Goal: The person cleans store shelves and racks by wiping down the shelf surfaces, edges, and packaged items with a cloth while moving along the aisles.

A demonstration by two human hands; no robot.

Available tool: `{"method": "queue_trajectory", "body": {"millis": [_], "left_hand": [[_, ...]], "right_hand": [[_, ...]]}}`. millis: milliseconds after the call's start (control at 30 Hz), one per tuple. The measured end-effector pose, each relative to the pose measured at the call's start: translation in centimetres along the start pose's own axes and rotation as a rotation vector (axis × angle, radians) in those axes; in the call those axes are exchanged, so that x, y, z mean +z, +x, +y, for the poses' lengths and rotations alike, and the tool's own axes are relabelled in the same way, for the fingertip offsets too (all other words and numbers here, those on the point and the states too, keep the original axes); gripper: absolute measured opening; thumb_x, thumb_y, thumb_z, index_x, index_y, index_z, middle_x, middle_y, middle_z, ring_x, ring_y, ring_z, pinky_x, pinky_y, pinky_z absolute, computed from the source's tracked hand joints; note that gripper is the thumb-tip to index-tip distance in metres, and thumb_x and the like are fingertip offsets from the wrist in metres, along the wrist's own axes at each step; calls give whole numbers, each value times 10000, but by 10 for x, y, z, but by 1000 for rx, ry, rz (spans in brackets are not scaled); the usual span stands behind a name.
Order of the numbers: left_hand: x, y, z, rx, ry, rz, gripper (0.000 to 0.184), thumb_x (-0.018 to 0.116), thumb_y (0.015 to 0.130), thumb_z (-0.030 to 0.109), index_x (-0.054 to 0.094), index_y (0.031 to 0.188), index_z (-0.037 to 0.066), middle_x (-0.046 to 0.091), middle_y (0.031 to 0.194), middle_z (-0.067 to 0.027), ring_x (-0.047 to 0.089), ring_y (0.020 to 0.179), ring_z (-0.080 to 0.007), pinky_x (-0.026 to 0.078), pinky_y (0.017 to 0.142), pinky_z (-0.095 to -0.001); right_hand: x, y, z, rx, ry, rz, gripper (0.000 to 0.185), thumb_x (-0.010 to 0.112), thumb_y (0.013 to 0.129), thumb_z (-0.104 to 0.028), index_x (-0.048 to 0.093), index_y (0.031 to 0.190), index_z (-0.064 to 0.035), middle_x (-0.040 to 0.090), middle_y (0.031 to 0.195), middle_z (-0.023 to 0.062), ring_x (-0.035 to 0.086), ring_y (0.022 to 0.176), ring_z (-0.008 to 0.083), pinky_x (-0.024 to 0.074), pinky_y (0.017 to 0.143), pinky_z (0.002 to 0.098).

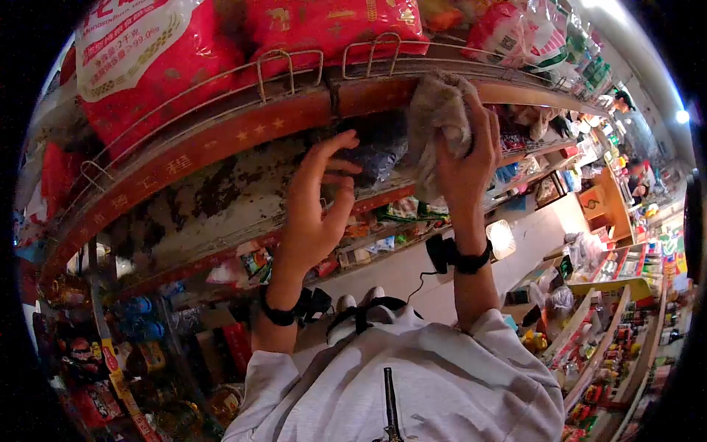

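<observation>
My right hand is closed round a crumpled grey-beige cloth, held against the red-brown front edge of the upper shelf. Part of the cloth hangs below that edge. To its left my left hand is raised with fingers apart and nothing in it. It hovers before the lower shelf board, whose surface looks stained and flaking. Behind the fingers, a dark plastic-wrapped bundle lies on that lower shelf, partly hidden by my left hand and the cloth.
Large red bags stand on the upper shelf behind a wire rail. Packets crowd lower shelves. Bottles sit at lower left. Across the pale floor stand more stocked shelves. A person is far off at upper right.
</observation>
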State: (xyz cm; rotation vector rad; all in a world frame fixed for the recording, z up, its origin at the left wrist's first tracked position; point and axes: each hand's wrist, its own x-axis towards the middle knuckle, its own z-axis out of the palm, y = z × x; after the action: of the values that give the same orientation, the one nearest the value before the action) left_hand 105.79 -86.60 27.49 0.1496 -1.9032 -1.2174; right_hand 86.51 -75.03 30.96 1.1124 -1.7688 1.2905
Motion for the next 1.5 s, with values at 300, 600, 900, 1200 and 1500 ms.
{"method": "queue_trajectory", "body": {"millis": [300,600,900,1200,1500], "left_hand": [[12,-2,-11,-49,-56,134,462,536,924,-63,511,1377,22,634,1256,-108,646,999,-155,510,908,-310],[13,-12,-34,-100,-6,38,336,520,996,58,557,1329,34,641,1254,-106,661,995,-185,510,887,-323],[42,2,-53,-101,29,-75,352,534,944,-9,589,1288,42,651,1212,-106,655,987,-183,502,870,-326],[112,23,-63,-162,79,-110,334,542,953,-14,600,1276,54,651,1181,-90,653,984,-181,502,873,-330],[225,42,-92,-197,256,-117,313,576,992,55,616,1300,95,679,1033,-59,645,923,-156,507,850,-323]], "right_hand": [[28,-15,-28,-289,87,-139,630,798,634,-144,679,1252,-150,583,1071,163,605,893,349,520,741,445],[3,3,44,-108,-73,30,652,716,602,-18,624,1245,-64,573,1058,176,584,957,386,500,854,438],[-23,26,109,-74,-214,124,635,727,657,-16,609,1278,-76,576,1049,167,602,987,380,505,871,431],[-52,45,195,-56,-274,161,610,713,699,-28,606,1295,-100,572,1059,159,598,997,382,507,880,438],[-105,81,327,55,-192,182,617,747,670,-46,612,1268,-118,558,1049,160,588,987,394,504,860,449]]}}
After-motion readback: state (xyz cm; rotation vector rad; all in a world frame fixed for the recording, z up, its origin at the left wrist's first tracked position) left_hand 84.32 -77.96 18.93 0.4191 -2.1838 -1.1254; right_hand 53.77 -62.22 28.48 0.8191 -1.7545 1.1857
